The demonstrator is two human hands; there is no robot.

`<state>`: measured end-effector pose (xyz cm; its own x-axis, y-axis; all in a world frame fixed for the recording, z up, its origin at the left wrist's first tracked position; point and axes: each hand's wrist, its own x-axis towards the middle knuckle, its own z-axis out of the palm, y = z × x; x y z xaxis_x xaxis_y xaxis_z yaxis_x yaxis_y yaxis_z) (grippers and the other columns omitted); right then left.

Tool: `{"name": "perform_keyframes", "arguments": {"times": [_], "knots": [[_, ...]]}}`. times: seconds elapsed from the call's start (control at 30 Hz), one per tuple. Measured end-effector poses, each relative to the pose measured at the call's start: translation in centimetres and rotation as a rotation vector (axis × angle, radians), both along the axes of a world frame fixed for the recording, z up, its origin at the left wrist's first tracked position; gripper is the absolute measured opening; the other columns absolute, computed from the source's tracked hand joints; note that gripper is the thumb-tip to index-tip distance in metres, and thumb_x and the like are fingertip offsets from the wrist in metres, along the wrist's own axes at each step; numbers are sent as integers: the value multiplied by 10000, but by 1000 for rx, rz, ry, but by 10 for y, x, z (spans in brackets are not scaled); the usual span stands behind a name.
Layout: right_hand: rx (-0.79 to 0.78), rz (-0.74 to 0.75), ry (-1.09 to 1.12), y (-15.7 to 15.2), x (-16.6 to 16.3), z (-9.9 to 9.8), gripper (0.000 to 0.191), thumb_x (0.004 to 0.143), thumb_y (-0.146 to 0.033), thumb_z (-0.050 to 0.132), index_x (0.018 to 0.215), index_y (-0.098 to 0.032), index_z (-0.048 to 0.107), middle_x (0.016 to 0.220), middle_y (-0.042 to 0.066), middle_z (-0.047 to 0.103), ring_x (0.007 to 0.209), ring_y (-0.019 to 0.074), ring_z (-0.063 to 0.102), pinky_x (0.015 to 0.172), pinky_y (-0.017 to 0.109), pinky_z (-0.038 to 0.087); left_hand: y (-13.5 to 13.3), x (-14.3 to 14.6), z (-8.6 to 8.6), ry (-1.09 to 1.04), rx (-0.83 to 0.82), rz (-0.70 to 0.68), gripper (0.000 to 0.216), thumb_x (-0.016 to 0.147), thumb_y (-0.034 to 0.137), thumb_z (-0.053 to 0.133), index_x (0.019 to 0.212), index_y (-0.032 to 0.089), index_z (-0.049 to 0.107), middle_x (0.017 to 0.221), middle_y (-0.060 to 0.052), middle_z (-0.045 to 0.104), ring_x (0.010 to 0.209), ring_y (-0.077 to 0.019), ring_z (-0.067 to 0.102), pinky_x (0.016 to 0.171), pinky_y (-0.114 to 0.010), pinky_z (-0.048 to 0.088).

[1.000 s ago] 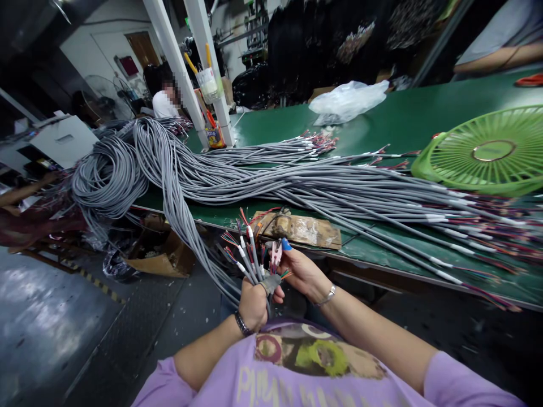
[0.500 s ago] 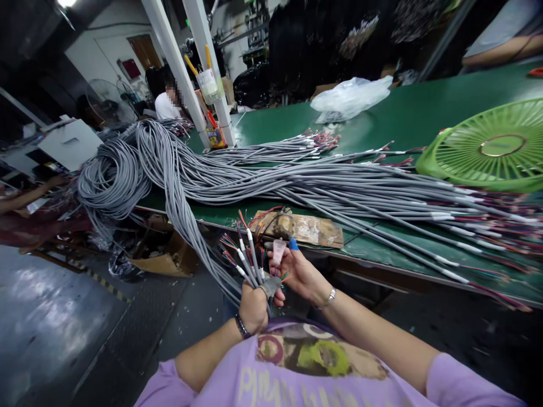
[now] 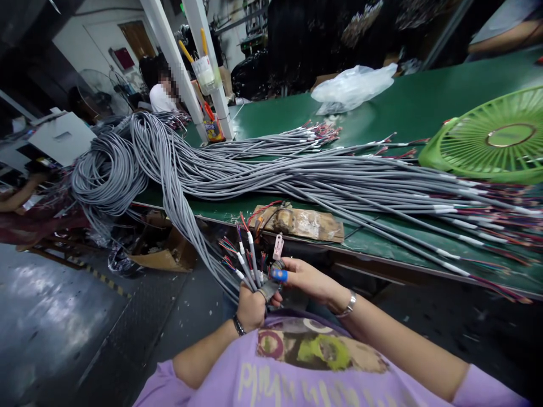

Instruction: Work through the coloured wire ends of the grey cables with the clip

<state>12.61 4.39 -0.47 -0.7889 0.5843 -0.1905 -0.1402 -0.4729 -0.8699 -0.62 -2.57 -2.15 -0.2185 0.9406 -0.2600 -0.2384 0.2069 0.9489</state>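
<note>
My left hand (image 3: 251, 307) is closed around a bunch of grey cables (image 3: 245, 265), whose stripped ends fan upward with thin coloured wires and white sleeves. Grey wrapping covers part of its fingers. Close beside it, my right hand (image 3: 303, 280) is pinched, with blue tape around the thumb. A small pale pink piece (image 3: 278, 247) with a hole in it sticks up from the right fingers; its lower part is hidden. The right fingertips are at the edge of the bunch, and whether they also grip a cable is hard to make out.
Many long grey cables (image 3: 360, 180) lie across the green table (image 3: 424, 102), with coils at the left. A wooden board (image 3: 314, 223) rests at the front edge. Further back are a green fan (image 3: 504, 135) and a plastic bag (image 3: 354, 87). Other people are at left and far right.
My right hand has turned and its fingers have closed in beside the bunch, thumb coming down. The pink piece now points upward. My left hand keeps its hold.
</note>
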Motion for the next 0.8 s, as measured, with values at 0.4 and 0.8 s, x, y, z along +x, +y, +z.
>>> {"name": "perform_keyframes", "arguments": {"times": [0.4, 0.8], "knots": [[-92, -70, 54, -12, -7, 5, 243, 750, -366, 662, 725, -187, 498, 551, 3, 623, 542, 172, 611, 544, 285, 436, -1, -1, 3, -38, -19, 62, 296, 664, 378, 709, 531, 131, 616, 430, -22, 586, 359, -116, 508, 403, -240, 424], [-75, -175, -37, -9, -4, -2, 291, 771, -436, 634, 714, -175, 520, 546, -7, 604, 517, 135, 581, 501, 238, 382, 1, -1, 9, -42, -48, 98, 329, 633, 410, 704, 498, 134, 586, 422, -23, 566, 365, -109, 494, 391, -225, 386]]}}
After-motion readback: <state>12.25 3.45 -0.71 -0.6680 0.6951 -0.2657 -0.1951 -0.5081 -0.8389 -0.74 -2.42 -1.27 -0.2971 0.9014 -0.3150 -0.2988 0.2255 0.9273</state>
